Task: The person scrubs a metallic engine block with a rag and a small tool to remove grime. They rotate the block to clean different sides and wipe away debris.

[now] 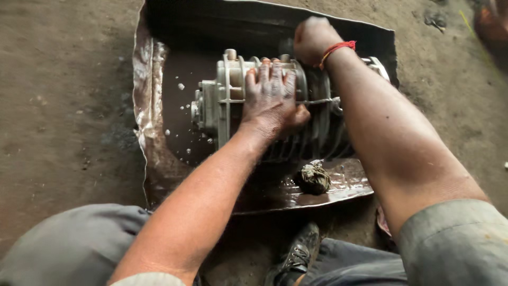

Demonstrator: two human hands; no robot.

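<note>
A grey ribbed metal engine casing (275, 106) lies in a shallow, dented metal tray (153, 122) of dark oily liquid. The left hand (271, 100) presses flat on top, fingers spread. The right hand (313, 39) (red thread at the wrist) curls behind it; what it holds is hidden. A soaked rag ball (313, 178) sits nearby

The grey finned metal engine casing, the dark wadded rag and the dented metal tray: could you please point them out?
grey finned metal engine casing (225, 100), head view, bare left end.
dark wadded rag (313, 178), head view, middle of the ball.
dented metal tray (145, 106), head view, crumpled left rim.
</note>
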